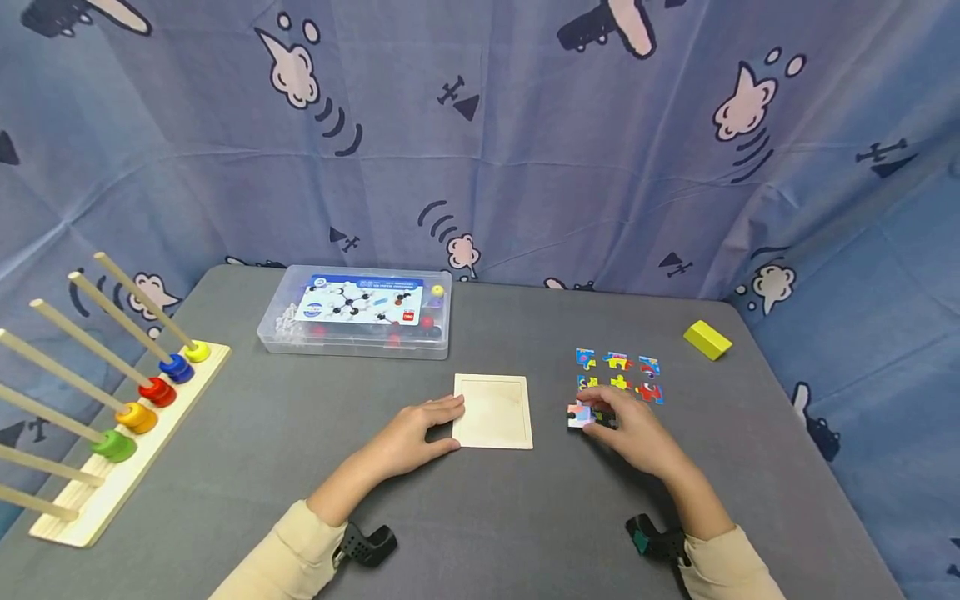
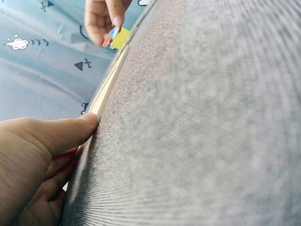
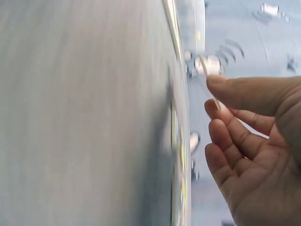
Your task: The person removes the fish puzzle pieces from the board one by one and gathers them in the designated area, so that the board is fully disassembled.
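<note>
My left hand (image 1: 408,437) rests at the left side of a square wooden puzzle tray (image 1: 491,412), which lies flat with a bare inset face. Its thumb (image 2: 80,129) touches the tray's near left corner, and the fingers lie along the left edge. To the right, my right hand (image 1: 633,427) pinches a jigsaw piece (image 1: 578,415) between thumb and forefinger. Seen edge-on in the right wrist view, that jigsaw piece (image 3: 203,65) is held up off the table. Several colourful jigsaw pieces (image 1: 617,361) lie in rows beyond the right hand, which partly covers the nearest ones.
A clear plastic case (image 1: 352,340) with a molecule-model label stands at the back. At the left is a wooden peg rack (image 1: 157,442) with coloured rings and tall pegs. A yellow block (image 1: 707,340) lies at the back right of the grey table (image 1: 495,533). Patterned blue curtain (image 1: 480,167) hangs behind.
</note>
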A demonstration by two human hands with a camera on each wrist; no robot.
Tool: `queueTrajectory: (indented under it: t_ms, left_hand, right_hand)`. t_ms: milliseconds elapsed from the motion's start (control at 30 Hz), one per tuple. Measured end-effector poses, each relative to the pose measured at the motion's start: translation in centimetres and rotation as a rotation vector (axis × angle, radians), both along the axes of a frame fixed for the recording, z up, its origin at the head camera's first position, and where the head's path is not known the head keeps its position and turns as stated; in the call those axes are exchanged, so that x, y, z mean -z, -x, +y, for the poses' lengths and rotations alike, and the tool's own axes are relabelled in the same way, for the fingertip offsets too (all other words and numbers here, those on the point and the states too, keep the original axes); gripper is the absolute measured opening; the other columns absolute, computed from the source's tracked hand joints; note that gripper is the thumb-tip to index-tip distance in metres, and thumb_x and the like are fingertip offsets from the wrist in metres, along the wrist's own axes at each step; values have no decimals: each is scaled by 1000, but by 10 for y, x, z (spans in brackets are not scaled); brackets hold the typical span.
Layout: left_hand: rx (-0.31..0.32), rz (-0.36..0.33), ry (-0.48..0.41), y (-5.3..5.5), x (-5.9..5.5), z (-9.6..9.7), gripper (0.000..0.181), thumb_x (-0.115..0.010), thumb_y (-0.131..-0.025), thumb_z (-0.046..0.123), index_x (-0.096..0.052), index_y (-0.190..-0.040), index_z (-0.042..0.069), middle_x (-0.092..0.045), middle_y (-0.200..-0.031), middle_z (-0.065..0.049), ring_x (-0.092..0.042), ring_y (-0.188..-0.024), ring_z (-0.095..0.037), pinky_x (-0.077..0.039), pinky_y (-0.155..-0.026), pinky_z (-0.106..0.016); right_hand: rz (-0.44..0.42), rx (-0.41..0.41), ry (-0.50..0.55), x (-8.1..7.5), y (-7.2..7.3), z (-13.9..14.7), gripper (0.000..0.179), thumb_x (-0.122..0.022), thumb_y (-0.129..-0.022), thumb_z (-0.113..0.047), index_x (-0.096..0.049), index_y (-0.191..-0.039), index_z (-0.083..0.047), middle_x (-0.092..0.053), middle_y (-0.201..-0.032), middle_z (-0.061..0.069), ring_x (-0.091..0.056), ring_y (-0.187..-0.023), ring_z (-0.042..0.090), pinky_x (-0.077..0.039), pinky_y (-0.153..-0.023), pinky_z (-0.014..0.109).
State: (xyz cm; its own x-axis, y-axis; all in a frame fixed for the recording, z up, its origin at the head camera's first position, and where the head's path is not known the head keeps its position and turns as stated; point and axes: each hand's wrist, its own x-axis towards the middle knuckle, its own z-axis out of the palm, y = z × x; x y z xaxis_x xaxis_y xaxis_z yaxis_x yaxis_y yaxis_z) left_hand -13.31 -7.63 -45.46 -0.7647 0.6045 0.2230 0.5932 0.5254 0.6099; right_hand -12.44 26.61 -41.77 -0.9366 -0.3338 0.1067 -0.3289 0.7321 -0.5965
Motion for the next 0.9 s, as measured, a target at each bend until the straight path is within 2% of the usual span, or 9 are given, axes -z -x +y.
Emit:
queueTrajectory:
  t_ms: [67,233,333,433,567,767,900]
  left_hand:
    - [4,10,-4,0,0,0,51,-69,-87,23,-56,-130,-3,-53,-137,-15,-49,-129,-29,-41,-104,-45]
    - [-5,-55,-4,0,0,0,52,-69,-87,20,-54,-131,-2,-51,-139,-14,-46,-131,-28,-39,-106,-45]
    - [-14,-67,15,0,0,0,52,-68,-87,20,-54,-132,-1,-50,-141,-12,-45,-132,-27,-38,-107,-45]
    - [-16,-66,29,0,1,0,52,-68,-88,22,-54,-133,0,-50,-141,-10,-45,-133,-26,-38,-108,-43]
    - [-14,-61,29,0,1,0,52,-68,-87,22,-54,-132,0,-50,-141,-10,-45,-132,-25,-38,-108,-44]
    - [-13,-53,24,2,0,0,52,-68,-87,21,-54,-132,-1,-51,-140,-11,-46,-132,-26,-38,-107,-45]
    - [-15,-64,28,3,0,1,52,-68,-88,21,-54,-132,-1,-50,-141,-11,-45,-133,-26,-38,-108,-45]
  right_hand:
    - [-2,28,-3,-1,-3,16,37,-71,-83,-7,-61,-118,-3,-64,-114,11,-63,-102,30,-51,-87,48]
    - [-21,118,-59,-2,-8,55,39,-70,-85,-11,-59,-121,-3,-62,-118,15,-61,-104,33,-50,-87,46]
    - [-45,148,-73,-1,-10,74,39,-68,-87,-15,-58,-123,-3,-61,-119,16,-59,-104,30,-50,-85,33]
    - [-58,160,-63,3,-12,88,38,-68,-88,-16,-59,-122,-3,-62,-114,15,-57,-100,19,-47,-81,21]
    - [-73,159,-60,7,-15,98,36,-68,-87,-16,-60,-120,-3,-62,-111,14,-54,-95,4,-46,-78,16]
    - [-98,162,-72,10,-14,102,37,-68,-88,-15,-59,-121,-2,-62,-111,14,-54,-97,7,-46,-79,18]
    - [-70,155,-73,14,-12,103,36,-68,-87,-13,-59,-120,-2,-61,-110,13,-52,-95,2,-45,-78,17]
